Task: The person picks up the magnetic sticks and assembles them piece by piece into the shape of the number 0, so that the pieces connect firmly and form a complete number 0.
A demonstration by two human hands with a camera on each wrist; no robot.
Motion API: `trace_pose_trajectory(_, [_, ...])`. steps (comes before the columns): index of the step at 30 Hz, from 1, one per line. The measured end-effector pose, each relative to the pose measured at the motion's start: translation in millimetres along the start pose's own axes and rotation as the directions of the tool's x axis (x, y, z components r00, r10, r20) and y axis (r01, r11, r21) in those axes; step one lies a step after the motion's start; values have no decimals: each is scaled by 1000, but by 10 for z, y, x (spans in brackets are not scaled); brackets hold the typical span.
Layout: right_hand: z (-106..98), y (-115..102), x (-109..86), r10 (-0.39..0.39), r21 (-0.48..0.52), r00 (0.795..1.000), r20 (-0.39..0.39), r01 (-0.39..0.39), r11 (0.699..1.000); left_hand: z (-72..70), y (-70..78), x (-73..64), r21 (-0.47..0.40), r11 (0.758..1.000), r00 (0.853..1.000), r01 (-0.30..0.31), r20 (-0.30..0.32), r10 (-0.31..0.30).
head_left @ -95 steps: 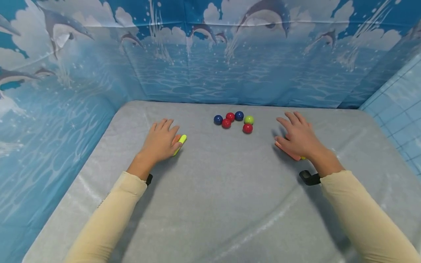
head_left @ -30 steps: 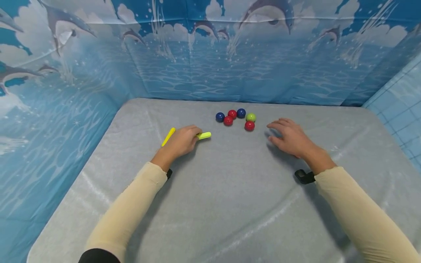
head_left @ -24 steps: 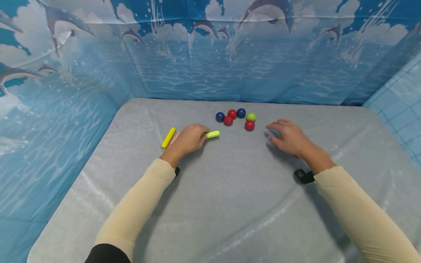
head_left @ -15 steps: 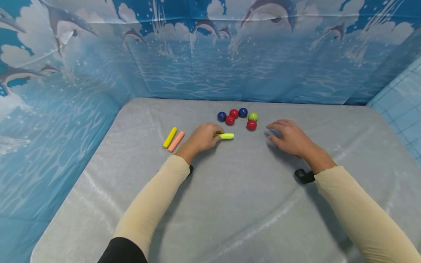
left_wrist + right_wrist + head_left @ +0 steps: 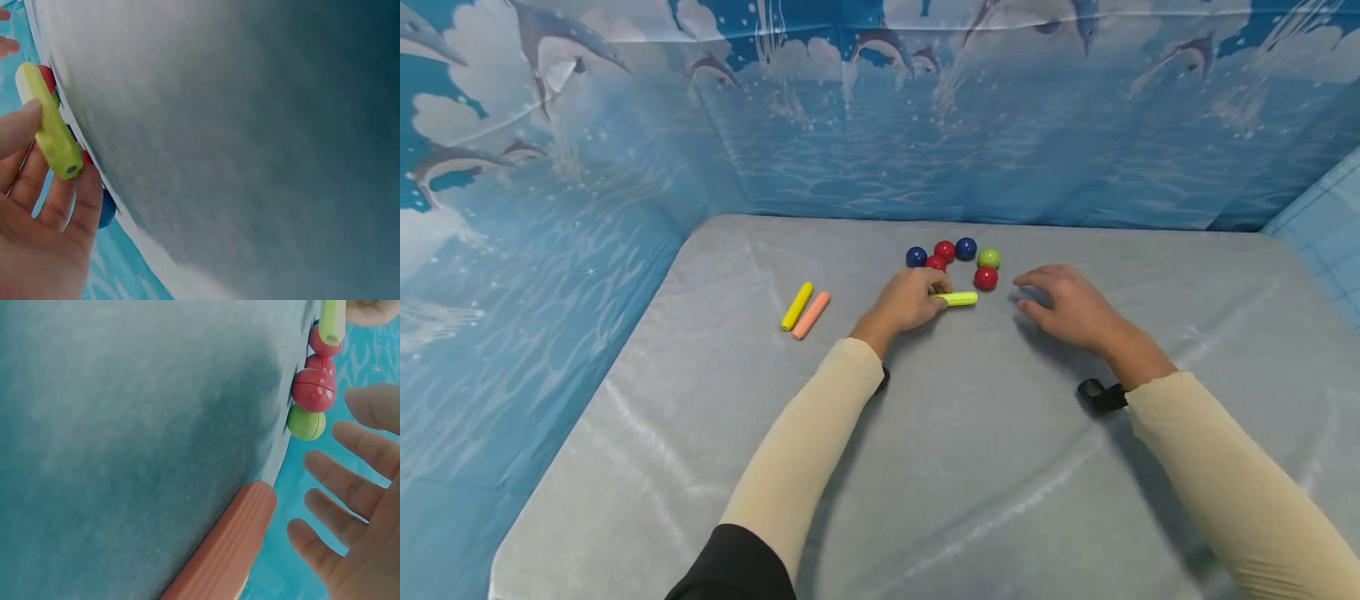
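My left hand (image 5: 904, 300) pinches a lime-yellow ribbed stick (image 5: 957, 298) between thumb and fingers, just in front of the balls. In the left wrist view a small dark hole marks the near end of this stick (image 5: 53, 128). My right hand (image 5: 1070, 307) is held over the grey surface right of the balls, its fingers spread and apart from them. Beneath it, the right wrist view has a salmon stick (image 5: 225, 547) with a yellow edge (image 5: 244, 582) beside it; the hand hides both in the head view.
Red balls (image 5: 986, 278), blue balls (image 5: 966, 248) and a green ball (image 5: 989, 258) sit near the back edge. A yellow stick (image 5: 797, 306) and another salmon stick (image 5: 812, 315) lie side by side at left. A dolphin-print curtain (image 5: 880, 150) borders the grey-covered table (image 5: 970, 433).
My left hand has moved right with the lime-yellow stick, from the left side to in front of the balls. The left yellow and salmon sticks are now uncovered. My right hand has barely shifted.
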State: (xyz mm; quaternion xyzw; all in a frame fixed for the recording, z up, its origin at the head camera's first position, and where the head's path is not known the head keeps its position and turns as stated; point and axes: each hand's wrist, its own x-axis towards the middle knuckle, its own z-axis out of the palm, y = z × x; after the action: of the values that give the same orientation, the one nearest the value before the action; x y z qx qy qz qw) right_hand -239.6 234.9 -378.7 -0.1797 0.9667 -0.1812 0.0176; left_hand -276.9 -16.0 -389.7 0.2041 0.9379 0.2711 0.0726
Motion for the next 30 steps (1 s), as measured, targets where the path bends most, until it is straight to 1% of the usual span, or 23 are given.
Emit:
trace_pose_trajectory(4, [-17,-13,23,-3,5,1000,5,3,1000,9,21,43,6,999,999,31,-9,-31])
trace_pose_trajectory(7, [1,-21,56,-6,12,1000,-6,6,1000,6,32,67,24,999,1000,30,0,-30])
trace_pose_trajectory(10, [24,-39,103,-24,18,1000,-20,25,1000,14,49,83,17,999,999,34,16,-35])
trace_pose_trajectory(13, [40,-70,162,-34,21,999,-31,35,999,16,40,87,-14,999,998,47,30,-47])
trace_pose_trajectory(15, [43,-96,203,-12,28,999,-38,14,1000,4,16,87,-36,997,997,65,46,-63])
trace_pose_trajectory(18, [56,-120,276,30,28,998,-51,-28,999,-15,-19,75,-59,994,995,86,51,-83])
trace_pose_trajectory(21, [78,-127,353,52,25,997,-48,-51,998,-30,-37,61,-61,995,996,79,48,-76])
trace_pose_trajectory(26, [131,-119,460,72,9,997,-4,-72,997,-19,-39,51,-64,995,996,79,46,-76])
trace_pose_trajectory(30, [169,-128,506,114,38,993,20,-115,993,8,-36,49,-55,994,994,94,52,-91])
